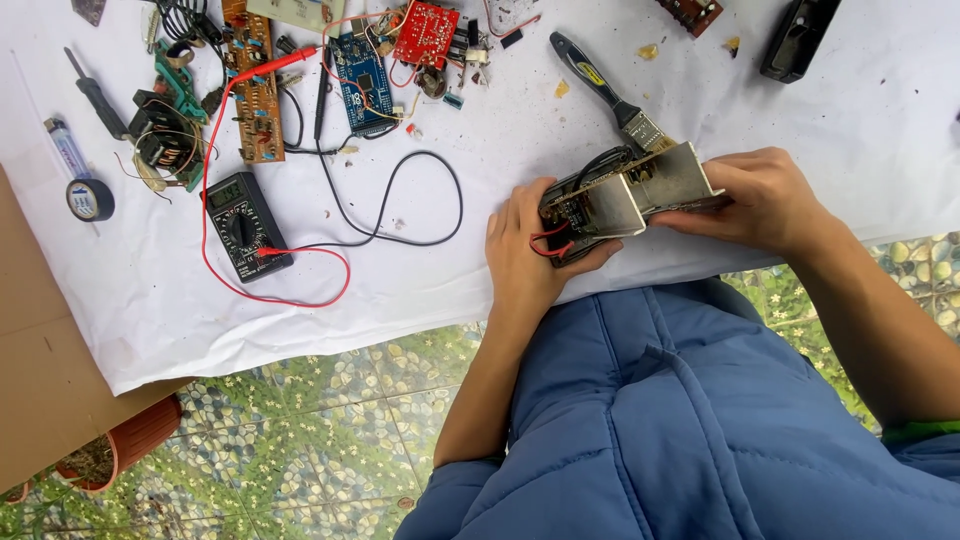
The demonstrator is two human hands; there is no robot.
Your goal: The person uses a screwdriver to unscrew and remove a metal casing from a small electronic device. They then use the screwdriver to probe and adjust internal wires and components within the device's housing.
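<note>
A white sheet [620,130] covers the table, seen from above. At far left lie a roll of black tape [89,199] and a black screwdriver [96,94]. Next comes a black multimeter [246,226] with red and black leads, then loose circuit boards, brown [253,85], blue [361,82] and red [426,33]. Right of centre, at the table's near edge, both hands grip an electronic module with metal heat-sink plates [625,195]. Its long axis runs left to right, tilting slightly up toward the right. The left hand [530,260] closes around its left end, where red wires show; the right hand [762,198] clasps its right end. A paintbrush [603,88] lies just behind.
</note>
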